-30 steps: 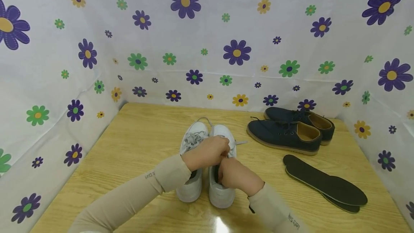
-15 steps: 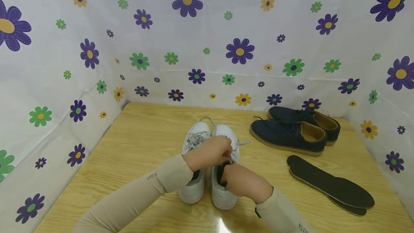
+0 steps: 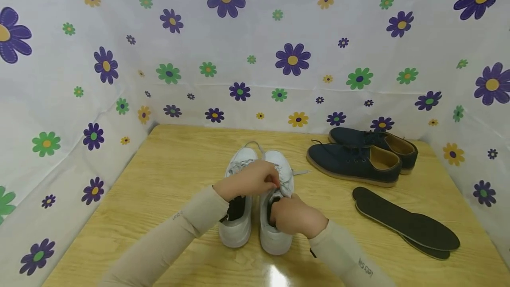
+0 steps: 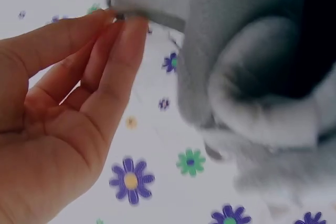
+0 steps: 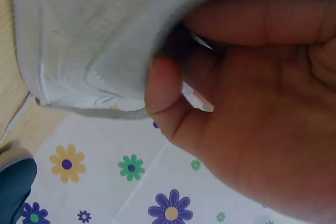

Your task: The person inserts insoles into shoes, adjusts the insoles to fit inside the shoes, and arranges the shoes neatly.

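Note:
Two white sneakers stand side by side on the wooden table, toes pointing away: a left one (image 3: pixel 236 235) and a right one (image 3: pixel 276 243). My left hand (image 3: pixel 255 180) reaches across to the right sneaker. Its thumb and fingertips pinch a grey fabric edge (image 4: pixel 163 19), seemingly the tongue. My right hand (image 3: pixel 296 216) grips the collar of the same sneaker, thumb (image 5: pixel 164 85) against the outside and fingers partly hidden in the opening. Dark lining or an insole (image 3: pixel 237 209) shows in the left sneaker. A loose grey lace (image 3: pixel 301 172) sticks out to the right.
Navy lace-up shoes (image 3: pixel 338 163) sit at the back right. Nearer, two dark insoles (image 3: pixel 402 220) overlap on the wooden table (image 3: pixel 175 158). A white flower-printed cloth (image 3: pixel 255 30) closes off the back and sides.
The left hand has drawn slightly left and up, uncovering more of the right sneaker's tongue and the left sneaker's inside. The right hand stays at the collar, shifting a little. The view moved slightly.

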The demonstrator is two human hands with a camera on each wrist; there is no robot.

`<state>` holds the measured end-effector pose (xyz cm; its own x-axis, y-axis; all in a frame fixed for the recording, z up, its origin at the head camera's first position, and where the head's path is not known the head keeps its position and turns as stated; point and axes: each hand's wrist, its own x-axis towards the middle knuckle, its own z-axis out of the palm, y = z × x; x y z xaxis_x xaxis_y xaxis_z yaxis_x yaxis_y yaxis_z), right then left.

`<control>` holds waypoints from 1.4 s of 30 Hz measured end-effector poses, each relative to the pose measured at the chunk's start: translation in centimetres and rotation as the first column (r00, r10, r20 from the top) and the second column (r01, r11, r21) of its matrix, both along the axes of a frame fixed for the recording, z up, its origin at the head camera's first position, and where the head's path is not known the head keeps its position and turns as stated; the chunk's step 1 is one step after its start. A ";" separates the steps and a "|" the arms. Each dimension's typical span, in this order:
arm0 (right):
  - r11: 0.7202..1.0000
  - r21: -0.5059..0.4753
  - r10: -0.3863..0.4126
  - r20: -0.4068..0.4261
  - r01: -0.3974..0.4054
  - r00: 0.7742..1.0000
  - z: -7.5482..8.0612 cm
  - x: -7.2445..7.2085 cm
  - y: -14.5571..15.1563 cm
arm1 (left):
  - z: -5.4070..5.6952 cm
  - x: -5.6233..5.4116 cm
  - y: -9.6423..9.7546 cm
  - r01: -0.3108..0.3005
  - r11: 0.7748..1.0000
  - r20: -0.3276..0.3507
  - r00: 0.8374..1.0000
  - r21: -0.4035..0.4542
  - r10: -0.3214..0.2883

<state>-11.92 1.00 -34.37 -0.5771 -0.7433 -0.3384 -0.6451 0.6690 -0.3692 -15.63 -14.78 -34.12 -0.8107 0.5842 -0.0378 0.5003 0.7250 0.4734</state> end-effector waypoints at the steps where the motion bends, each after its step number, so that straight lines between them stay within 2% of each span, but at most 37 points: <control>1: 1.000 0.023 0.011 -0.016 -0.011 1.000 -0.2 -0.1 -0.2 | 0.0 0.1 -0.5 -0.015 0.999 0.014 1.000 0.033 0.014; 5: 0.999 0.040 -0.010 0.013 0.010 1.000 -0.9 -0.7 -0.2 | 0.5 1.1 -2.6 -0.086 0.984 0.010 0.996 0.155 0.085; 7: 0.999 -0.026 -0.028 0.046 0.029 0.999 -1.1 -0.8 0.5 | 0.9 2.0 -3.5 -0.105 0.974 -0.047 0.992 0.200 0.117; 9: 0.985 -0.161 -0.048 0.074 0.060 0.996 -1.4 -0.7 1.6 | 1.3 3.0 -4.2 -0.126 0.967 -0.111 0.982 0.222 0.153; 11: 0.941 -0.329 -0.066 0.059 0.082 0.996 -1.9 -0.3 2.8 | 1.5 4.4 -4.9 -0.133 0.970 -0.169 0.971 0.206 0.169; 13: 0.866 -0.483 -0.124 0.042 0.129 0.991 -2.7 0.6 3.8 | 1.3 6.1 -5.5 -0.137 0.977 -0.210 0.963 0.163 0.170; 15: 0.793 -0.574 -0.217 0.046 0.203 0.975 -3.5 1.6 4.5 | 0.8 7.8 -6.2 -0.125 0.986 -0.224 0.964 0.108 0.147; 16: 0.768 -0.591 -0.262 0.062 0.247 0.963 -3.9 2.1 4.7 | 0.4 8.6 -6.5 -0.111 0.990 -0.227 0.966 0.081 0.127; 18: 0.746 -0.580 -0.324 0.114 0.328 0.939 -4.7 2.9 5.0 | -0.6 9.9 -6.9 -0.079 0.997 -0.229 0.970 0.023 0.083; 20: 0.750 -0.547 -0.342 0.161 0.372 0.926 -5.4 3.3 5.2 | -1.5 10.8 -7.0 -0.039 0.998 -0.242 0.970 -0.039 0.028; 23: 0.761 -0.539 -0.326 0.165 0.362 0.931 -6.1 3.5 5.0 | -2.7 11.1 -6.8 -0.012 0.991 -0.279 0.960 -0.132 -0.026; 27: 0.744 -0.582 -0.326 0.112 0.327 0.939 -6.8 3.5 4.4 | -3.6 10.8 -7.0 -0.023 0.981 -0.339 0.940 -0.194 -0.045; 33: 0.728 -0.615 -0.326 0.075 0.302 0.942 -7.3 3.1 3.1 | -3.8 10.6 -7.9 -0.047 0.986 -0.392 0.920 -0.160 -0.019; 42: 0.741 -0.623 -0.328 -0.008 0.252 0.945 -7.4 2.4 0.8 | -4.3 9.9 -9.8 -0.102 0.989 -0.376 0.925 -0.109 0.053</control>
